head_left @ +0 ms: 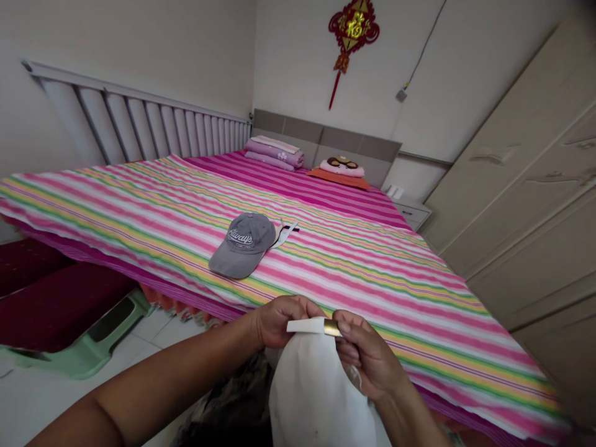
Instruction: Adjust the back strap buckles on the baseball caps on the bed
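A white cap (311, 385) is held in front of me, its back strap (306, 325) turned up with a gold-coloured metal buckle (332, 328) on it. My right hand (365, 351) pinches the strap at the buckle, thumb on top. Closed fingers of my left hand (286, 316) grip the cap's edge behind the strap's free end; their tips are partly hidden. Ahead on the bed lies a grey cap (244, 245) with white lettering, brim towards me. Beside it are a pale strap (285, 236) and a small dark piece.
The bed is covered by a striped sheet (372, 273). Folded bedding (274, 153) and a pink folded item (342, 167) sit near the headboard (298, 133). Dark red-topped green stools (74, 298) stand at left, a radiator (153, 121) behind, wardrobe (521, 180) at right.
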{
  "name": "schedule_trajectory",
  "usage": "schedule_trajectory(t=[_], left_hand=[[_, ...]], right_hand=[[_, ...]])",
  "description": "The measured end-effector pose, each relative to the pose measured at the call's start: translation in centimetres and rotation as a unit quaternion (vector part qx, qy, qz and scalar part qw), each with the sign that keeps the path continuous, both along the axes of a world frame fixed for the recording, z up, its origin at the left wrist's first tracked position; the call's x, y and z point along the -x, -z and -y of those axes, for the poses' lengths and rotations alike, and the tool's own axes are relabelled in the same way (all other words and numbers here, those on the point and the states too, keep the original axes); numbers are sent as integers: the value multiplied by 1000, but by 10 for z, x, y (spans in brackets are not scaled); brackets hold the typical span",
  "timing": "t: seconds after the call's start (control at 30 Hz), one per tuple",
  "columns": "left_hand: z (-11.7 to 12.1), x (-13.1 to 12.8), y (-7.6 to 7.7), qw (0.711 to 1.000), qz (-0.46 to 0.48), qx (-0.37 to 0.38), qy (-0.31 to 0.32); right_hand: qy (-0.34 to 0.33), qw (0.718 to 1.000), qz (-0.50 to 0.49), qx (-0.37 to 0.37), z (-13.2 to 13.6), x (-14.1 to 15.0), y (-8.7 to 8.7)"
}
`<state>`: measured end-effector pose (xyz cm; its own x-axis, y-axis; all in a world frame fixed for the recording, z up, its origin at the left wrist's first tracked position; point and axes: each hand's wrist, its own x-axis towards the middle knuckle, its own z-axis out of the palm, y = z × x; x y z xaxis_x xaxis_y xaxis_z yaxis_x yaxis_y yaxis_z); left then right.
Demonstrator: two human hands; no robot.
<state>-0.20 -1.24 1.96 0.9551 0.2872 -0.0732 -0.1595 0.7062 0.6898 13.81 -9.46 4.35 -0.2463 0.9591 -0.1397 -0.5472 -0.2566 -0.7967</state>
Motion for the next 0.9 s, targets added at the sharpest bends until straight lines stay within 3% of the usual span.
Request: schedule_trajectory(t=[0.3,0.9], left_hand=[[12,-1,-5,994,-67,-35,-81],[13,-4,-5,994,-63,-42,-81]], right_hand=[[5,1000,-25,-18,3,6,0],[20,999,-38,-22,6,8,1]])
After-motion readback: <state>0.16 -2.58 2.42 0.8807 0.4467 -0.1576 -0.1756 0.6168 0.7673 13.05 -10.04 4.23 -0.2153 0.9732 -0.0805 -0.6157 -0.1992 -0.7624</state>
